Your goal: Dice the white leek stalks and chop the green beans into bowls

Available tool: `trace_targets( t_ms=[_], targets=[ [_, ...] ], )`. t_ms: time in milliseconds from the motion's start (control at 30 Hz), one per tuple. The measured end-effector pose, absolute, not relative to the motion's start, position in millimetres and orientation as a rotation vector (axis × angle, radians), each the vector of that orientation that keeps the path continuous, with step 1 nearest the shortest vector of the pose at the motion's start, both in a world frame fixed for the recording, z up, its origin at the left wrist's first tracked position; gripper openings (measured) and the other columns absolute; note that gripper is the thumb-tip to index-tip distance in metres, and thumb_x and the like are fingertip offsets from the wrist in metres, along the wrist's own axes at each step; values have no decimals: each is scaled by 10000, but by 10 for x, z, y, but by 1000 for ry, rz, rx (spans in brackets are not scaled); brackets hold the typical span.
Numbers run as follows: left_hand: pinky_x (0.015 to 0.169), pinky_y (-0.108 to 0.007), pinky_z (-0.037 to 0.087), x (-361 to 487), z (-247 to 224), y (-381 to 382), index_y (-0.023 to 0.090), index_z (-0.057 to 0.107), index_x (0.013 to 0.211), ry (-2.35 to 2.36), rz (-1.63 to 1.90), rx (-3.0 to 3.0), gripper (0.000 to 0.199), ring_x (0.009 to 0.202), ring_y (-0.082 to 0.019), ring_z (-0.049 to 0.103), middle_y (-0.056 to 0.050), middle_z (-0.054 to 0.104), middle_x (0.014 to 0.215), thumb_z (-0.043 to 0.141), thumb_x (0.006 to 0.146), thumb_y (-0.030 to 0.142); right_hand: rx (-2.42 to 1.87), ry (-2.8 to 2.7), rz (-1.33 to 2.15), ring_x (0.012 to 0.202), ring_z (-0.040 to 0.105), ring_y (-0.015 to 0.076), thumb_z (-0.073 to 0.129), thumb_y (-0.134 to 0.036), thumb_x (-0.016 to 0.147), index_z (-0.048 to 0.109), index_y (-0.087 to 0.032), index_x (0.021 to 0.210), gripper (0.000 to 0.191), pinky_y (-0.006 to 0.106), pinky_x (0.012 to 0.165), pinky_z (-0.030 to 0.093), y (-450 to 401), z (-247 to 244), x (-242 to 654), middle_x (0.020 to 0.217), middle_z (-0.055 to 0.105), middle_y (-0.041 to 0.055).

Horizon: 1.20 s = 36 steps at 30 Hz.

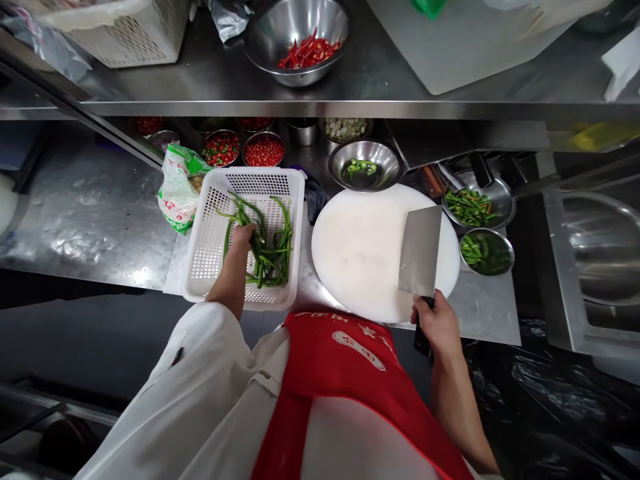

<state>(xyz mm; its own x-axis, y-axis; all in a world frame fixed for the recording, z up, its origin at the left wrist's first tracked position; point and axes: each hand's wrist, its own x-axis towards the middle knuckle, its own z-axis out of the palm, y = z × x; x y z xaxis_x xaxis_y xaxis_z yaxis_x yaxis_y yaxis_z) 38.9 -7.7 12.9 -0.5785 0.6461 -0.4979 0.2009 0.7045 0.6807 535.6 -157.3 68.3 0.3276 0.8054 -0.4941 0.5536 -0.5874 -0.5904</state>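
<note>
The left hand (pixel 243 236) is clamped on green beans (pixel 261 255) inside the white basket (pixel 191 270), at 9 o'clock from the round board (pixel 357 243). The right hand (pixel 441 325) wraps the handle of the cleaver (pixel 421 250), its blade over the board's 3 o'clock side.

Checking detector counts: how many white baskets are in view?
2. One basket holds green beans, left of the round cutting board, with the left hand inside; the other basket sits on the upper shelf at top left, partly out of frame. More could be hidden.
</note>
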Motion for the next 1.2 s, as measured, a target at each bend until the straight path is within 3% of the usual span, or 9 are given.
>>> trace_targets(
  t_ms=[233, 367, 567, 767, 867, 967, 1067, 1133, 1200],
  targets=[
    [684, -248, 564, 797, 1006, -616, 174, 568, 825, 1280, 1539, 225, 280, 675, -106, 635, 0, 670, 787, 697, 597, 75, -2236, -1327, 1211, 543, 614, 213, 501, -503, 825, 450, -254, 849, 255, 325, 579, 443, -1512, 627, 5541, 561, 624, -15],
    [687, -255, 557, 1864, 1078, -858, 185, 606, 870, 1149, 1459, 91, 305, 723, -127, 661, 1, 681, 812, 757, 639, 56, -2153, -1333, 1267, 550, 621, 221, 517, -491, 816, 451, -257, 870, 250, 332, 590, 459, -1495, 574, 5648, 565, 628, -19],
    [701, -249, 533, 3417, 596, -666, 170, 548, 757, 1299, 1420, -205, 169, 645, -117, 629, 9, 596, 673, 680, 778, 67, -1829, -1036, 1505, 445, 538, 185, 569, -491, 806, 443, -267, 859, 263, 306, 474, 440, -1561, 573, 5785, 525, 542, -66],
    [743, -316, 553, 3809, 394, -770, 205, 536, 728, 1508, 1238, 56, 146, 677, -143, 616, -17, 577, 695, 625, 791, 107, -1773, -1083, 1516, 490, 562, 167, 557, -393, 829, 506, -248, 879, 162, 282, 516, 441, -1700, 603, 6322, 560, 564, -63],
    [826, -366, 559, 3708, 443, -894, 217, 578, 824, 1657, 1225, 312, 103, 750, -161, 621, -15, 593, 758, 627, 770, 145, -1798, -1206, 1530, 512, 576, 170, 532, -347, 831, 575, -227, 1014, 223, 275, 536, 446, -1757, 617, 6613, 567, 570, -66],
    [1041, -461, 476, 3567, 575, -836, 233, 643, 1088, 1780, 961, 1242, 342, 1100, -242, 609, -66, 666, 1111, 607, 761, 138, -1777, -1294, 1558, 527, 592, 166, 519, -322, 827, 578, -210, 1179, 374, 277, 563, 465, -1761, 626, 6767, 631, 597, -60],
    [1200, -546, 274, 3466, 681, -612, 237, 653, 1246, 1585, 276, 2131, 554, 1358, -317, 452, -91, 566, 1409, 564, 730, 55, -1779, -1373, 1534, 556, 607, 169, 499, -302, 825, 582, -201, 1219, 415, 280, 588, 476, -1714, 631, 6798, 678, 621, -40],
    [1192, -546, 277, 3427, 715, -438, 234, 670, 1251, 1449, -76, 2352, 537, 1310, -318, 502, -106, 611, 1349, 536, 762, 57, -1789, -1414, 1507, 581, 614, 173, 490, -299, 829, 587, -198, 1230, 425, 280, 597, 477, -1678, 629, 6795, 709, 641, -24],
    [1110, -488, 390, 3398, 749, -277, 231, 702, 1202, 1357, -234, 2410, 425, 1163, -290, 596, -108, 680, 1187, 508, 841, 121, -1799, -1438, 1488, 591, 611, 172, 485, -294, 826, 589, -194, 1244, 442, 279, 602, 475, -1655, 621, 6794, 742, 657, -11]
  ],
)
